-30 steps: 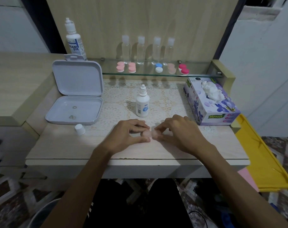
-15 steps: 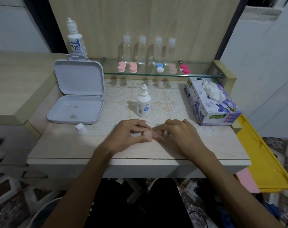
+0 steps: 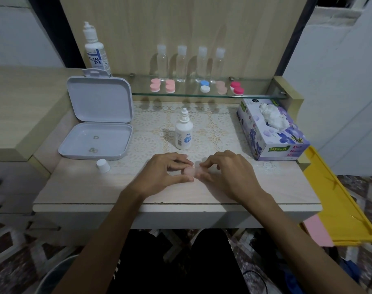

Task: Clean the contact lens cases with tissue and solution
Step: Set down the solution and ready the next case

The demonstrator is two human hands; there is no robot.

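Left hand (image 3: 163, 172) and right hand (image 3: 225, 172) both pinch a small pale-pink plastic lens case (image 3: 191, 171), apparently resting on the pale wooden worktop (image 3: 85, 187), just before the small white solution bottle (image 3: 183, 132).

Pale pink contact lens case (image 3: 190, 171) mostly covered by fingertips of left hand (image 3: 162, 174) and right hand (image 3: 225, 172); open or capped, impossible to tell. Tiny ring-shaped bits (image 3: 93, 145) in the near half of the open white box (image 3: 96, 143), too small to identify. Label on the large bottle (image 3: 97, 50) at far left cut short by the box lid, only "EAM EYE" legible. Print on the small solution bottle (image 3: 183, 134) too fine to read. Round grey rim (image 3: 59, 274) at near left cropped by the bottom edge. Yellow tray (image 3: 337, 200) at right partly behind the desk corner. Both forearms running out of frame at the bottom.
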